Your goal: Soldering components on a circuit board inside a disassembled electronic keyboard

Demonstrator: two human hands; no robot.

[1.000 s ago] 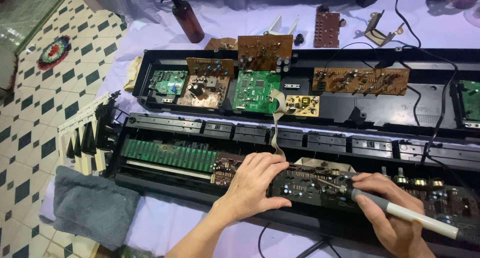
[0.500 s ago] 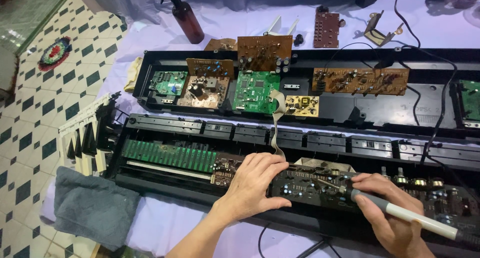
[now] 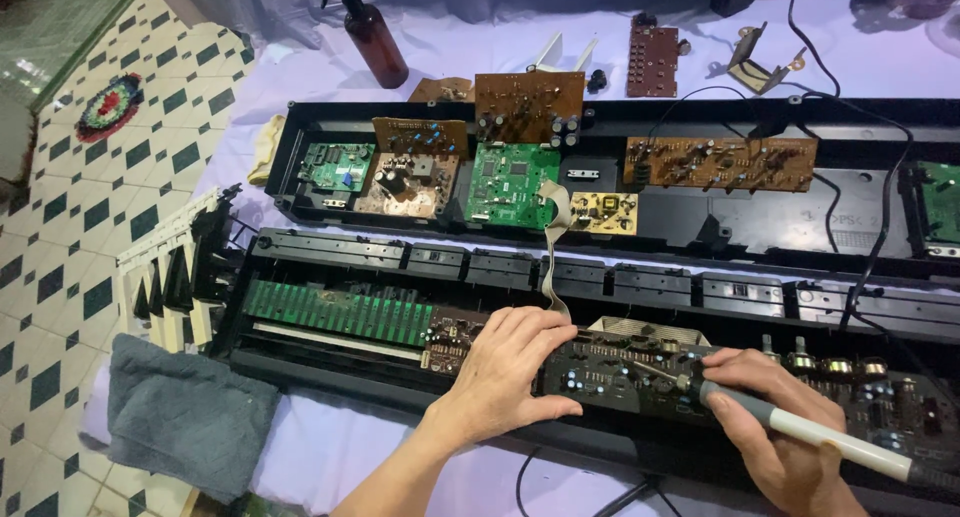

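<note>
An opened electronic keyboard lies across a cloth-covered table. My left hand (image 3: 505, 372) rests flat on a dark circuit board (image 3: 640, 377) at the near edge of the front half of the keyboard's case (image 3: 330, 372), holding it down. My right hand (image 3: 780, 432) grips a soldering iron (image 3: 800, 427) with a grey and white handle; its metal tip touches the middle of that dark board. A grey ribbon cable (image 3: 553, 247) runs from behind my left hand up to a green board (image 3: 513, 184) in the rear half of the case.
The rear half of the case (image 3: 850, 217) holds several green, brown and yellow boards. A long green contact strip (image 3: 340, 312) lies left of my hands. A brown spray bottle (image 3: 375, 42), loose boards, detached keys (image 3: 170, 272) and a grey towel (image 3: 185, 412) surround it. Tiled floor at left.
</note>
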